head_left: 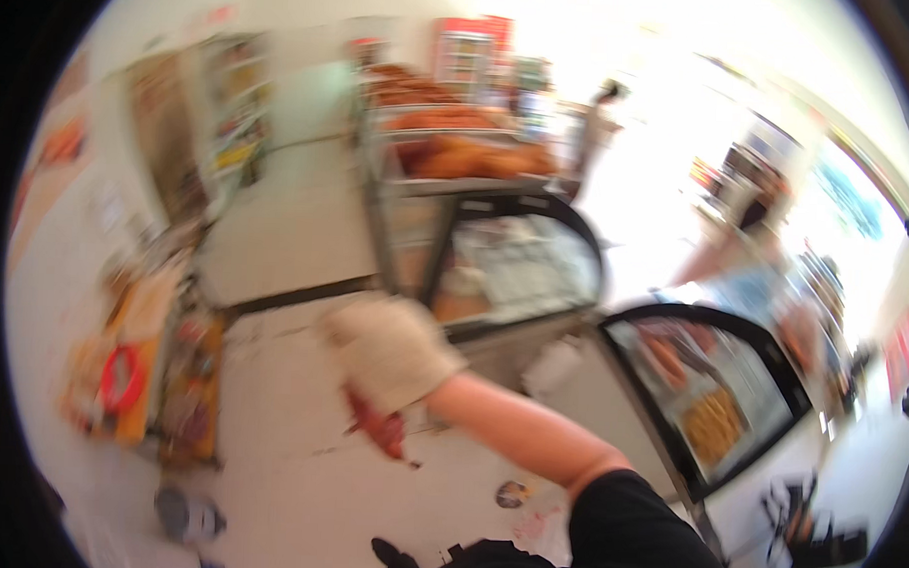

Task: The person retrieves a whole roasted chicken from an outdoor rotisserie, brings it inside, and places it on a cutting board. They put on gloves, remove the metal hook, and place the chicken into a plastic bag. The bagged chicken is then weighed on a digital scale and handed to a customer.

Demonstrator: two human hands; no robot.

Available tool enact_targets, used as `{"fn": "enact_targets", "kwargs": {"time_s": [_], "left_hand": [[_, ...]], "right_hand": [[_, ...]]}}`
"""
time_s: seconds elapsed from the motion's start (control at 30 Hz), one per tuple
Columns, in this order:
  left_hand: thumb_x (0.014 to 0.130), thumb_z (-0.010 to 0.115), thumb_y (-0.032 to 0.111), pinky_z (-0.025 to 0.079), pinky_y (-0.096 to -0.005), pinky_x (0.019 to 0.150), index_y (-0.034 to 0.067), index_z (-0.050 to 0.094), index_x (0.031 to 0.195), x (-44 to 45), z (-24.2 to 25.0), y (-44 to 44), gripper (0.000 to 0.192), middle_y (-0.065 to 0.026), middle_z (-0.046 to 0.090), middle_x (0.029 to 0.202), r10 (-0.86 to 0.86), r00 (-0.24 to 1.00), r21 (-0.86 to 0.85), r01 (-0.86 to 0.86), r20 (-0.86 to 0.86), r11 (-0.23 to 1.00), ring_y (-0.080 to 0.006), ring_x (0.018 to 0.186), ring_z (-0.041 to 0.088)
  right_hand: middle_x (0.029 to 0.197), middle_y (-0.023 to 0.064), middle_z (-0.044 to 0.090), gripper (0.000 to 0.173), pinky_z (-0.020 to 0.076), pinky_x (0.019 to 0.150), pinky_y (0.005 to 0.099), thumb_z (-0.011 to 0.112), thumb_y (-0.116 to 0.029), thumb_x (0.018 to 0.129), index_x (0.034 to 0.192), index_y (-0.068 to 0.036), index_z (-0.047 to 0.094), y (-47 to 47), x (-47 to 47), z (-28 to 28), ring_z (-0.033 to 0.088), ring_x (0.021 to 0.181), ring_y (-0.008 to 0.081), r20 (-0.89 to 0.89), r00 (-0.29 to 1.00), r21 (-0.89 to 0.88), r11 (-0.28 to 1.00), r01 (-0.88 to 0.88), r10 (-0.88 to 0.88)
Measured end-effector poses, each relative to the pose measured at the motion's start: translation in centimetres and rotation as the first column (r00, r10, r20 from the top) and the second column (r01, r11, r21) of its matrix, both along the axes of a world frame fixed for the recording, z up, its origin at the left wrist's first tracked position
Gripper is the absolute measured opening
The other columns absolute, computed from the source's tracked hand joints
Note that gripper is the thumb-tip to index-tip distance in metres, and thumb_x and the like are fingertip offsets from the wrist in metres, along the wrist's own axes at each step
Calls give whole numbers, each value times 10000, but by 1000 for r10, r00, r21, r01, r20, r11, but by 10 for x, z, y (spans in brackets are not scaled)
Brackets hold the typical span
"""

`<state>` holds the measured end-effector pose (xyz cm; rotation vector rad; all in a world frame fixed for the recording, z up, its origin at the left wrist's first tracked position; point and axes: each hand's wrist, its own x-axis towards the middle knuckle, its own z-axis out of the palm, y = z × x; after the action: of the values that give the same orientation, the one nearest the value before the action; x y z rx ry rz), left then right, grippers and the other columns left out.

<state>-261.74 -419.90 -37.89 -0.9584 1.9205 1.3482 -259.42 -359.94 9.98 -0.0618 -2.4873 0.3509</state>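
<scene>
My right hand [388,349], in a thick cream glove, reaches out from a black sleeve at the lower right. From below the glove hangs a reddish-brown piece of meat [380,432], perhaps roast poultry, with a small dark tip at its lower end. The glove hides my fingers and the upper part of the meat, and motion blurs both. Under them lies a pale tiled floor [290,488]. Just beyond the hand stands a display case with a curved black frame [593,240]. My left hand is out of view.
Trays of browned roast meat [474,158] rest on a rack behind the case. A second black-framed case [785,371] holds food on the right. People stand beyond it. At left is a cluttered table with a red ring [122,377]; a grey container [189,516] sits nearby.
</scene>
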Motion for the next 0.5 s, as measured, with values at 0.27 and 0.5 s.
{"fn": "enact_targets", "kwargs": {"time_s": [0.27, 0.5], "left_hand": [[949, 616, 87, 611, -338, 593, -31, 676, 1002, -357, 7, 15, 142, -126, 722, 861, 72, 835, 163, 22, -546, 986, -222, 697, 721], [947, 635, 100, 594, -306, 628, -11, 686, 1016, -487, -5, 100, 140, -135, 750, 900, -192, 848, 27, 236, -494, 971, -224, 714, 748]], "right_hand": [[920, 70, 766, 210, 512, 658, 258, 672, -75, 910, 1084, -19, 777, -12, -300, 29, 652, 736, 109, 101, 995, -644, 762, 68, -4], [780, 76, 724, 165, 493, 553, 289, 708, -61, 873, 986, 46, 763, 21, -595, -15, 644, 656, 108, 430, 825, -739, 668, 89, 366]]}}
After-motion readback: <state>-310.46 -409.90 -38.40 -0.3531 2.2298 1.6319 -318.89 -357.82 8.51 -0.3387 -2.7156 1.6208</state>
